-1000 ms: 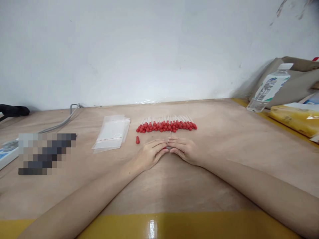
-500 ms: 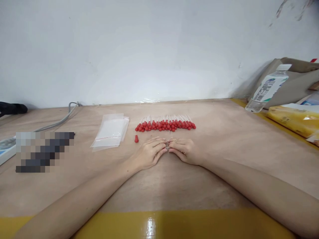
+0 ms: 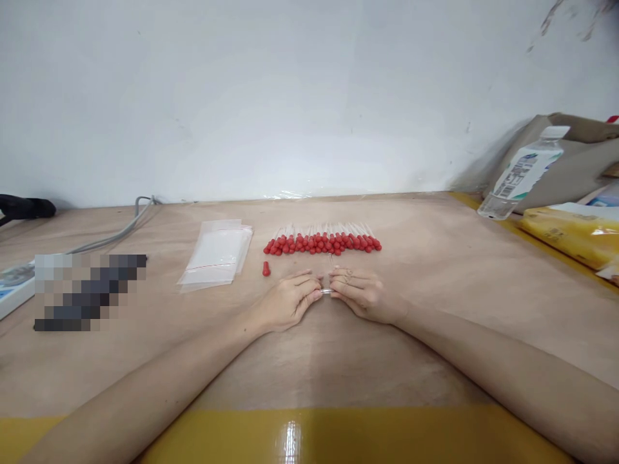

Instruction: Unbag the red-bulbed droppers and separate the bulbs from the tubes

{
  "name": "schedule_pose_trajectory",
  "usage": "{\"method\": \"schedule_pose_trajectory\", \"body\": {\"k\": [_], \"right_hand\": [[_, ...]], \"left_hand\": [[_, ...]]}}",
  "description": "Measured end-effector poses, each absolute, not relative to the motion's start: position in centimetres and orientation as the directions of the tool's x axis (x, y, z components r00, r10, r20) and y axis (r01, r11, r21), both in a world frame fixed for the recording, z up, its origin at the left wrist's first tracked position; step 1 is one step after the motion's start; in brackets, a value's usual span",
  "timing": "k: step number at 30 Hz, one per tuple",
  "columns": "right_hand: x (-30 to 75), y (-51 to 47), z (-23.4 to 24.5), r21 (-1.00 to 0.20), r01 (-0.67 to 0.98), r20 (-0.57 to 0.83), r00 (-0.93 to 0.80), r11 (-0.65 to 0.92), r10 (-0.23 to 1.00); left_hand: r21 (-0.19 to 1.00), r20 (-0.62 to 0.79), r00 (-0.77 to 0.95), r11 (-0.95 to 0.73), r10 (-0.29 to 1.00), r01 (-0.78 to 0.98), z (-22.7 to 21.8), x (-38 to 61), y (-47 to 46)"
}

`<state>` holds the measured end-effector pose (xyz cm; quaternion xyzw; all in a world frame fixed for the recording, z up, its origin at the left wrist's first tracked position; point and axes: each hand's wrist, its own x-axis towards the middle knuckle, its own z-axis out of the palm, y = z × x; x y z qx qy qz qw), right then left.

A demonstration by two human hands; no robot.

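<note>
My left hand and my right hand rest together on the wooden table, fingertips meeting. Between them they pinch a small clear tube lying crosswise. Just beyond the hands lies a row of several thin clear droppers with red bulbs. One loose red bulb lies to the left of my left hand. A stack of clear zip bags lies further left.
A grey cable and a white power strip are at the far left. At the right stand a tilted water bottle, a brown cardboard box and a yellow packet. Yellow tape edges the near side.
The hands have parted slightly, so the small clear tube shows between the fingertips. Nothing else on the table has moved.
</note>
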<state>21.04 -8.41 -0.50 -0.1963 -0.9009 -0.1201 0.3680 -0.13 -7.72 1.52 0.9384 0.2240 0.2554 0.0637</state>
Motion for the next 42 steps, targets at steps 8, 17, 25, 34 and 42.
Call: {"method": "schedule_pose_trajectory", "body": {"k": [8,17,25,34,42], "right_hand": [[21.4,-8.9,-0.2,0.165,0.438,0.742,-0.646,0.884,0.182],[23.5,-7.2,-0.5,-0.057,0.708,0.767,-0.42,0.704,0.485],[22.4,-7.0,-0.6,-0.169,0.796,0.696,-0.321,0.581,0.643],[21.7,-6.5,-1.0,-0.148,0.766,0.705,-0.362,0.625,0.61],[21.3,-7.2,-0.5,-0.186,0.726,0.629,-0.43,0.663,0.647]], "left_hand": [[0.227,0.467,0.767,-0.898,0.44,0.377,1.0,-0.6,-7.7],[0.242,0.609,0.478,-0.722,0.633,0.648,2.2,-3.7,-6.3],[0.296,0.403,0.117,-0.25,0.908,0.922,3.9,-8.3,-3.2],[0.467,0.237,0.071,-0.177,0.969,0.866,3.2,-7.9,-3.3],[0.583,0.197,0.061,-0.167,0.978,0.795,3.0,-7.4,-3.4]]}}
